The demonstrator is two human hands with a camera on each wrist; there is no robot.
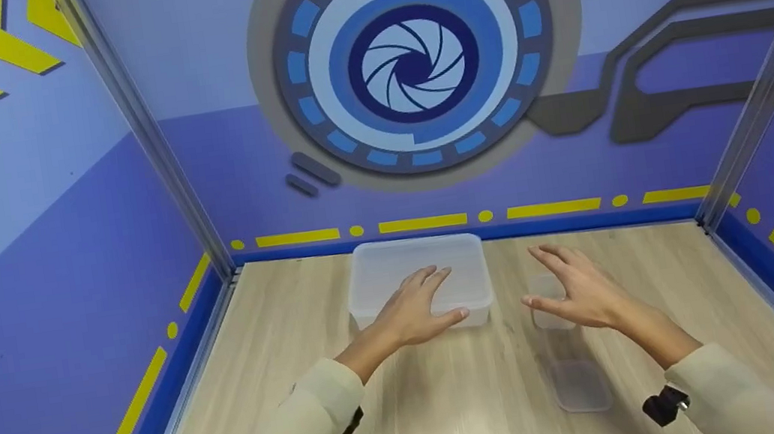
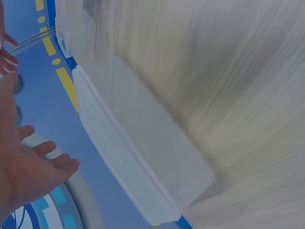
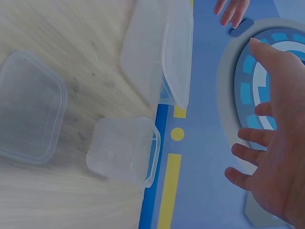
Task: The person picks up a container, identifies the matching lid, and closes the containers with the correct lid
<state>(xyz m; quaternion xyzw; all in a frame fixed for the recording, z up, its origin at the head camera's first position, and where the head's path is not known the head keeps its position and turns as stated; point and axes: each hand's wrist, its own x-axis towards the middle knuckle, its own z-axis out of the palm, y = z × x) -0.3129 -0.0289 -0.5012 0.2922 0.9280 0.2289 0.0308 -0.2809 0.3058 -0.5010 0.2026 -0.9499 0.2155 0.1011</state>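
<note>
Box (image 1: pixel 419 273) under L grip (image 1: pixel 412 312) | cup (image 1: pixel 549 304) under R grip (image 1: pixel 579 288)

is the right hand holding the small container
No, the right hand hovers open with straight fingers above the small container, gripping nothing.

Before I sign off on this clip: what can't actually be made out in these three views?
- Head view: the right hand covers most of the small clear container, so its contents and any contact cannot be told.
- Head view: whether the left hand touches the large clear container or hovers above it.
- Left wrist view: the tabletop is motion-blurred.
- Right wrist view: the flat lid is cut by the left edge.
</note>
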